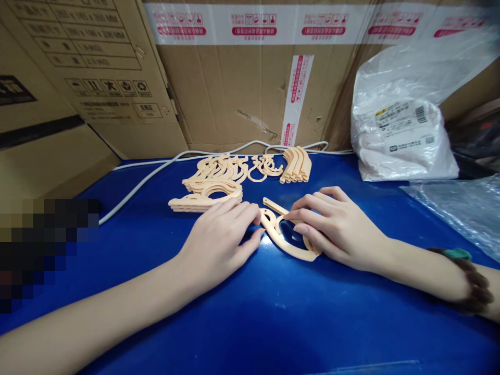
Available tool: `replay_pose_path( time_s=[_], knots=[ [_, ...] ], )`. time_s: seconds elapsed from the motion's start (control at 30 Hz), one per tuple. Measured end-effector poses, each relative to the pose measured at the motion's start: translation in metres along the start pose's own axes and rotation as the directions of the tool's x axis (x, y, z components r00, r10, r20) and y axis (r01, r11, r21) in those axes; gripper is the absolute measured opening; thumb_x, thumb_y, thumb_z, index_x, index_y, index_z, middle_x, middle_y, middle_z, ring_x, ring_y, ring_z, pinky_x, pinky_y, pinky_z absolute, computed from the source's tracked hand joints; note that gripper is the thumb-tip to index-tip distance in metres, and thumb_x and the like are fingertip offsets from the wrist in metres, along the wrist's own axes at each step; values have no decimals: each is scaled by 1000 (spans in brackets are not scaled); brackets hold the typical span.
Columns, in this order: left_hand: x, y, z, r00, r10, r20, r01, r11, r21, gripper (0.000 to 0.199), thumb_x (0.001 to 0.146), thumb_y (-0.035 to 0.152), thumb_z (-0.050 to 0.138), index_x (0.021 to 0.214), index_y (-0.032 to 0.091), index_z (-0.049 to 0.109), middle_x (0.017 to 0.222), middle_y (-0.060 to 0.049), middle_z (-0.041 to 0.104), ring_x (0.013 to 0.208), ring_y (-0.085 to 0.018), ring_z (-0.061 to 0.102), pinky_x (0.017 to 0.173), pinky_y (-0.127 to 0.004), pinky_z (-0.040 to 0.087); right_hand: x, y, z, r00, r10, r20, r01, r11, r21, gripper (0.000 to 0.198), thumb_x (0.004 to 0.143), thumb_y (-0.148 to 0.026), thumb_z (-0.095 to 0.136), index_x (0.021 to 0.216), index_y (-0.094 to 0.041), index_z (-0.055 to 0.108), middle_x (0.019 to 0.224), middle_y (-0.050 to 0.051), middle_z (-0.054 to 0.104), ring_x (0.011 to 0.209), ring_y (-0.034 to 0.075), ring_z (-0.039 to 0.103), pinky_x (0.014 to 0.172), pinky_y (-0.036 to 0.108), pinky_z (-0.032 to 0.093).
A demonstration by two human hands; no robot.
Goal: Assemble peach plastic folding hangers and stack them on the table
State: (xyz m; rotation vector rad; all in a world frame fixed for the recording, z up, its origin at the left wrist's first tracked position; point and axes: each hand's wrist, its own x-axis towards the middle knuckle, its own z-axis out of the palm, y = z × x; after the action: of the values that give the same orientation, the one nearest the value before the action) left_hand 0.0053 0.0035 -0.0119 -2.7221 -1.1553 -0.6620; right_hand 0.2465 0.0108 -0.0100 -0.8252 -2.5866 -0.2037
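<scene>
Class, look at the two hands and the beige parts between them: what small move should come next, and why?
Perhaps the right hand should adjust the bar: one end sticks out free past its fingertips, while the left hand, at the looped end of the curved part, seems well placed to steady it.

Smooth, plastic-looking finish noted on cream piece [289,247]; glossy tabletop [273,323] observed; carton [222,83] seen as matt cardboard, white bag [414,162] as crinkled plastic.
</scene>
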Motion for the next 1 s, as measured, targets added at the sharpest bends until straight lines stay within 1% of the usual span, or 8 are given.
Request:
replay_pose_path(
  time_s=[0.2, 0.37, 0.47, 0.57, 0.67, 0.77, 0.87, 1.0],
  knots=[
    [-1, 2, -3, 999, -48, -25, 48, 999, -23, 19, 95, 34, 48, 87, 18, 55, 84, -2, 63, 84, -22, 57, 75, -34, 41, 0, -3, -3, 986, -167, -23, 168, 971, 171, 24, 100, -20, 39, 108, -14, 61, 105, 7, 72, 97, 16, 65, 100, 38, 39],
    [-1, 3, -3, 996, -89, 6, 89, 992, -87, 19, 90, 37, 55, 90, 18, 56, 86, -3, 63, 84, -22, 59, 74, -34, 43, -2, -5, -7, 928, -371, 12, 360, 906, 222, 30, 99, -20, 39, 118, -11, 60, 121, 12, 66, 114, 20, 60, 103, 36, 43],
    [-1, 3, -2, 986, -157, 54, 164, 971, -175, 13, 88, 32, 56, 93, 20, 57, 86, -2, 63, 83, -20, 59, 72, -32, 44, -2, -7, -8, 931, -364, 22, 351, 911, 218, 30, 97, -15, 39, 118, -10, 60, 119, 13, 67, 111, 20, 61, 94, 34, 49],
    [-1, 2, -1, 976, -198, 91, 215, 948, -236, 10, 89, 27, 55, 96, 22, 58, 90, -1, 65, 87, -20, 60, 73, -32, 45, -1, -7, -6, 967, -255, -1, 252, 957, 147, 26, 97, -16, 41, 110, -12, 63, 110, 12, 68, 95, 19, 63, 80, 34, 51],
    [-1, -1, 0, 985, -155, 79, 170, 955, -244, 11, 93, 28, 54, 99, 22, 62, 95, 0, 69, 91, -20, 60, 78, -34, 45, 1, -6, -4, 993, -118, 11, 117, 989, 90, 25, 98, -20, 42, 107, -13, 63, 107, 12, 67, 91, 20, 61, 76, 35, 48],
    [-1, -5, -1, 997, -65, 40, 72, 975, -211, 14, 95, 27, 54, 101, 23, 67, 98, 0, 72, 92, -20, 61, 82, -34, 44, 2, -5, -3, 998, -64, 28, 62, 995, 84, 24, 98, -23, 43, 108, -14, 64, 104, 11, 67, 92, 21, 59, 78, 36, 46],
    [0, -7, -4, 1000, 31, -7, -31, 994, -101, 16, 96, 25, 54, 96, 23, 70, 99, 1, 74, 92, -21, 61, 77, -35, 42, 2, -5, -3, 994, -107, 28, 105, 991, 83, 24, 98, -22, 43, 107, -14, 64, 98, 10, 68, 89, 20, 58, 79, 36, 44],
    [0, -8, -6, 986, 159, -48, -155, 984, 89, 16, 95, 22, 56, 93, 21, 71, 98, 1, 75, 90, -23, 60, 74, -36, 38, 1, -6, -5, 971, -238, 8, 236, 967, 99, 22, 97, -19, 43, 107, -13, 63, 93, 8, 69, 86, 19, 57, 80, 37, 43]
  ],
)
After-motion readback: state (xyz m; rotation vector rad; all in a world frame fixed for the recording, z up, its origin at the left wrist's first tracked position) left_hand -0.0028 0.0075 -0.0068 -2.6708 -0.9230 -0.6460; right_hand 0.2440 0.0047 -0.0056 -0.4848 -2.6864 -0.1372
